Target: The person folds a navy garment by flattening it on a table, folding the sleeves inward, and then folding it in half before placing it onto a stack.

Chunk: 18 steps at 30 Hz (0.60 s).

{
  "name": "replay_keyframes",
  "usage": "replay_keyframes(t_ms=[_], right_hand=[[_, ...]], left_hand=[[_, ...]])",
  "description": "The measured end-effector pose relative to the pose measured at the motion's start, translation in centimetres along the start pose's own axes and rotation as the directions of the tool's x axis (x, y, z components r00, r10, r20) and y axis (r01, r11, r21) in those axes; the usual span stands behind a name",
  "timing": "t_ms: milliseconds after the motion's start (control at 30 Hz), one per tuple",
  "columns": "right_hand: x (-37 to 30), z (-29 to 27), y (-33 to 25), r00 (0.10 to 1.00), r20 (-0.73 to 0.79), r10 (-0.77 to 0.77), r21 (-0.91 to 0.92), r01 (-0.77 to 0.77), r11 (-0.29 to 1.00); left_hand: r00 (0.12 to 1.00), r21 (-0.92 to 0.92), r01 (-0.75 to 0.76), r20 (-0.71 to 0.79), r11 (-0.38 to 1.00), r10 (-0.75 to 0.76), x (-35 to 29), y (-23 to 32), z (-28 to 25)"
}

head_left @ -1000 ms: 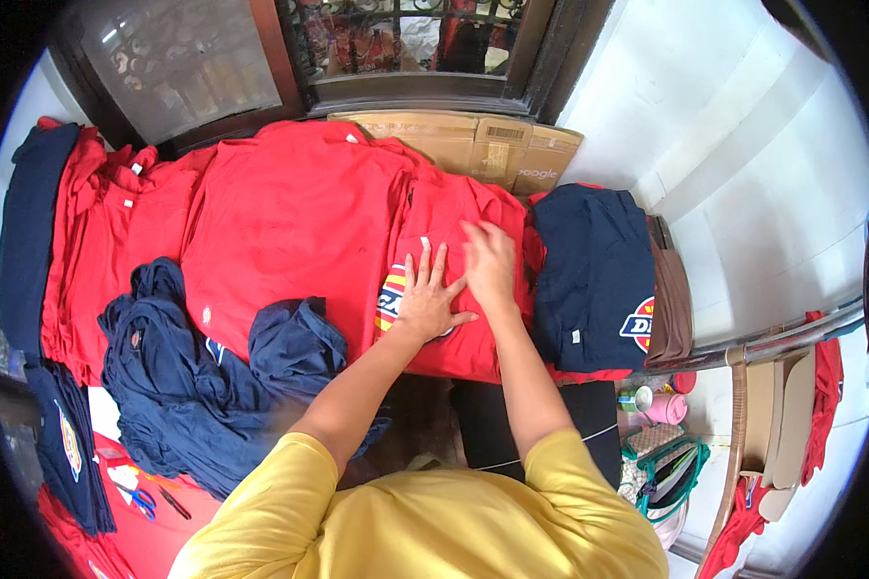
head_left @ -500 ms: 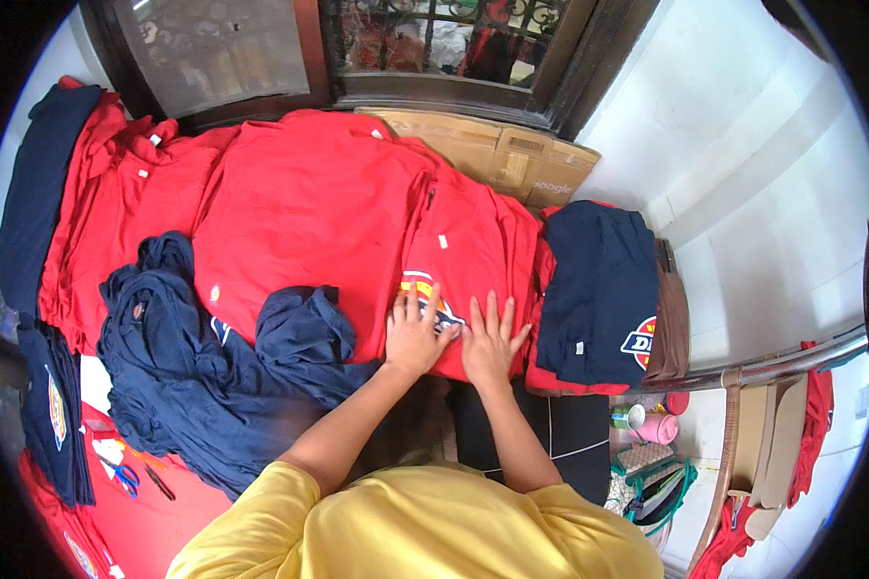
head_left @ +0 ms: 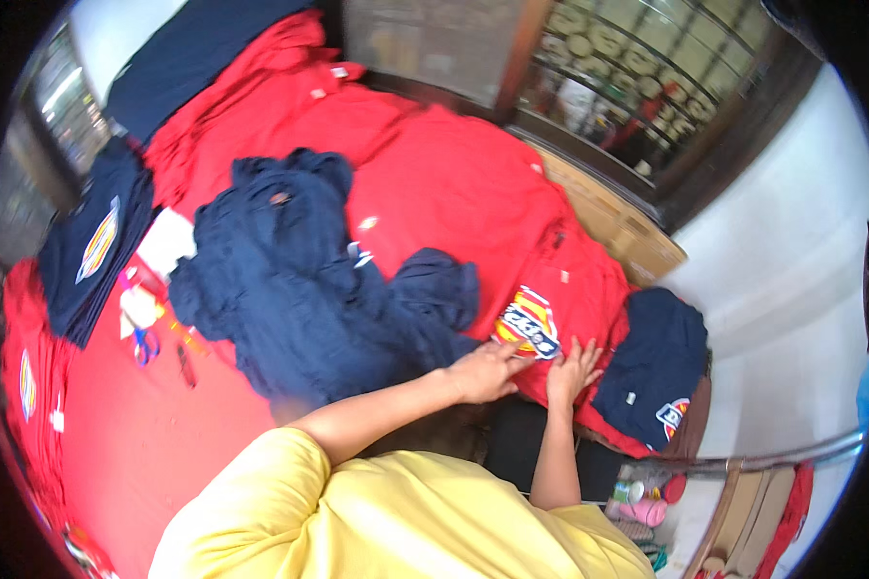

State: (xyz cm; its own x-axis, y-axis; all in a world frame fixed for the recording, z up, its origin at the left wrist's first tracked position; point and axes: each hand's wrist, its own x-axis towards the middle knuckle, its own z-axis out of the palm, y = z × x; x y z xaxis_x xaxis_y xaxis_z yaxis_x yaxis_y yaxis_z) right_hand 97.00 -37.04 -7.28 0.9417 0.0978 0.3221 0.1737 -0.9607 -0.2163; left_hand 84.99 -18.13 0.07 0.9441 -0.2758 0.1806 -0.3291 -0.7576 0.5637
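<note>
A folded red shirt (head_left: 589, 294) with a multicoloured printed emblem lies at the right end of a long spread of red shirts. My left hand (head_left: 486, 372) rests at the emblem's near edge, fingers stretched out and slightly blurred. Just right of the emblem, my right hand (head_left: 571, 376) lies flat on the red cloth with its fingers spread. Neither hand grips anything. Beside my right hand is a folded navy shirt (head_left: 651, 347) bearing a similar emblem. A crumpled navy shirt (head_left: 290, 280) sprawls to the left of my left forearm.
Scissors (head_left: 145, 345) and small tools lie on the red surface at left, near a folded navy garment (head_left: 92, 241). Behind the red shirts stands a cardboard box (head_left: 647, 253) below a dark-framed window. A pink bottle (head_left: 650, 511) is at lower right, beside a curved rail.
My view has turned left, so the shirts sit further right and lower. My left hand has slid off the emblem toward me, leaving more of it uncovered. My right hand stays beside it.
</note>
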Motion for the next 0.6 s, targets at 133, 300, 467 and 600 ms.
replay_keyframes(t_ms=[133, 300, 467, 600], right_hand=[[-4.0, -5.3, -9.6, 0.899, -0.296, -0.324, 0.477, 0.433, 0.765], [-12.5, -12.0, -24.0, 0.632, -0.365, -0.683, 0.704, 0.667, 0.242], [-13.9, -11.5, -34.9, 0.537, -0.462, -0.706, 0.645, 0.75, 0.148], [-10.0, -8.1, -40.3, 0.639, 0.027, -0.768, 0.528, 0.644, 0.554]], left_hand=[[0.998, -0.155, 0.009, -0.063, 0.988, -0.019, -11.2, 3.6, -5.8], [0.862, -0.325, 0.307, -0.303, 0.895, -0.406, -25.3, 6.8, -11.2], [0.385, -0.452, 0.66, -0.483, 0.601, -0.786, -36.1, 9.5, -11.6], [0.186, -0.627, 0.63, -0.45, 0.458, -0.873, -40.7, 11.5, -9.5]])
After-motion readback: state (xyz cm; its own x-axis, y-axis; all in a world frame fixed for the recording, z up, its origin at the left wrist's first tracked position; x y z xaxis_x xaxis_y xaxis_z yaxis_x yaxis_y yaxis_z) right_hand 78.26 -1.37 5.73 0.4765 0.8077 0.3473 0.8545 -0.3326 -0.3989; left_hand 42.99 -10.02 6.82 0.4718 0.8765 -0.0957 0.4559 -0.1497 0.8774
